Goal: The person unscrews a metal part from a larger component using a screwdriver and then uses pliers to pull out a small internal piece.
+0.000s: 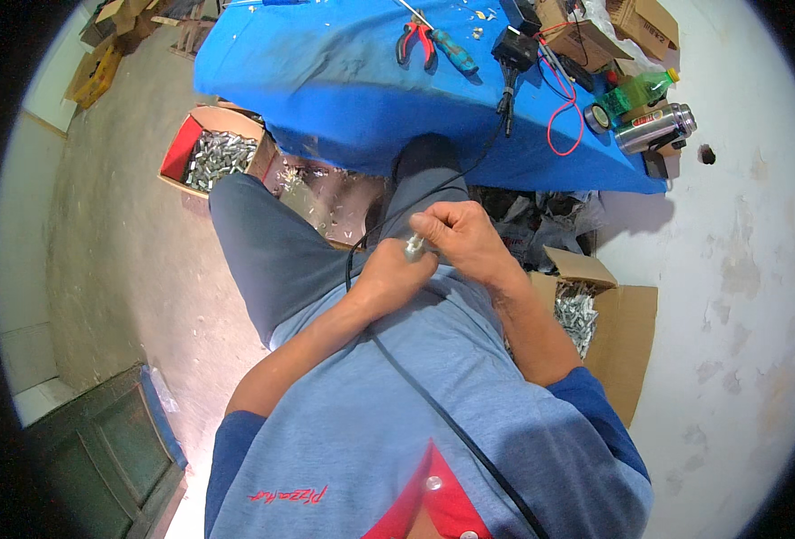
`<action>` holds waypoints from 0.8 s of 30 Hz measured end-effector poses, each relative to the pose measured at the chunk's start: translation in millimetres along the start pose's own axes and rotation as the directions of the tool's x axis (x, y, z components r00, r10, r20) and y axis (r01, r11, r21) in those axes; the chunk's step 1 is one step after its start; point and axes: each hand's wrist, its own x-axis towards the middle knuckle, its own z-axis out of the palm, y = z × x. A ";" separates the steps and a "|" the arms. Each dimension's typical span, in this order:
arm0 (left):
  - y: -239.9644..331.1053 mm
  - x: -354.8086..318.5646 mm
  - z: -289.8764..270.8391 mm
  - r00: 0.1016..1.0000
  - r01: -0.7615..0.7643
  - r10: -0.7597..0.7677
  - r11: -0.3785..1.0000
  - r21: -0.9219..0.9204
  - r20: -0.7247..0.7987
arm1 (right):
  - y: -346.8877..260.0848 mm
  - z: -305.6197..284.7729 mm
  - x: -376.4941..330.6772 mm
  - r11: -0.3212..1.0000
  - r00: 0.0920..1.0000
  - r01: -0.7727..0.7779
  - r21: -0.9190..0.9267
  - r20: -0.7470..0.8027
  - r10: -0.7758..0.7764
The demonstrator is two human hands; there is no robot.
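Above my lap, my left hand is closed around a small silver metal cylinder, whose upper end sticks out past the fingers. My right hand sits just beside it, thumb and fingers pinched together near the tip of that metal part. Whatever lies between the right fingertips is too small or too covered to make out. A black cable runs over my shirt and passes close to the left hand, then on toward the table.
A blue-covered table bears red-handled pliers, a screwdriver, a black power adapter, a green bottle and a steel flask. Left of my knees stands a box of metal cylinders; at right, a carton of small metal parts.
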 end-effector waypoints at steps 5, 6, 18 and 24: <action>13.2 -9.1 -6.3 0.999 -0.001 -0.008 0.976 0.216 0.041 | 3.5 -6.5 3.6 0.988 0.982 -0.123 0.089 0.153 0.109; 12.5 -8.9 -6.0 1.000 0.006 -0.013 0.973 0.230 0.028 | 1.8 -7.1 2.8 0.987 0.980 -0.131 0.090 0.162 0.115; 23.1 -17.6 -0.9 0.986 -0.155 0.119 0.903 0.401 0.113 | 4.1 -11.7 -36.5 0.982 0.991 -0.093 0.161 0.105 0.077; 20.9 -15.8 3.5 0.971 -0.213 0.124 0.838 0.502 0.205 | 18.0 -20.1 -35.6 0.990 0.976 -0.113 0.089 0.199 0.093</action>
